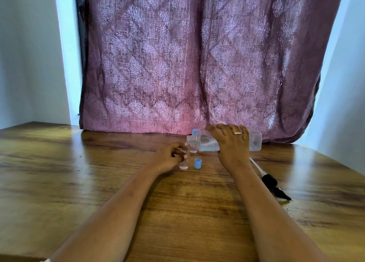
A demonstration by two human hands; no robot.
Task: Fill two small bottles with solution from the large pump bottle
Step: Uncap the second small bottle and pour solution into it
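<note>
**Plastic pump bottle tipped for pouring, pump head removed**

Plastic, clear and part full, the large bottle (207, 142) lies almost level above the far middle of the wooden table (79, 163), its open neck pointing to the person's left. The neck sits just above small bottle 1 (185, 159), which stands on the table. Small bottle 2 (193, 147) stands just behind it, uncapped, under the large bottle's shoulder. Whether liquid is passing cannot be told.

Judgement: bottle 1 is being filled, and its level looks low. The step calls for a slow, slight tilt, neck centred over the small opening and bottle 1 kept upright. A wide neck over a narrow one invites overflow.

The right hand (231, 143) grasps the large bottle from above, fingers spread over its body, wrist raised, forearm reaching forward. The left hand (169, 157) pinches bottle 1 near its upper part, fingers curled, forearm low over the table.

A blue cap (198, 163) stands just right of bottle 1; another blue piece (194, 131), probably cap 2, lies behind the neck. The pump head (275, 186) with its tube lies well to the right. A patterned curtain (177, 64) hangs behind.
</note>
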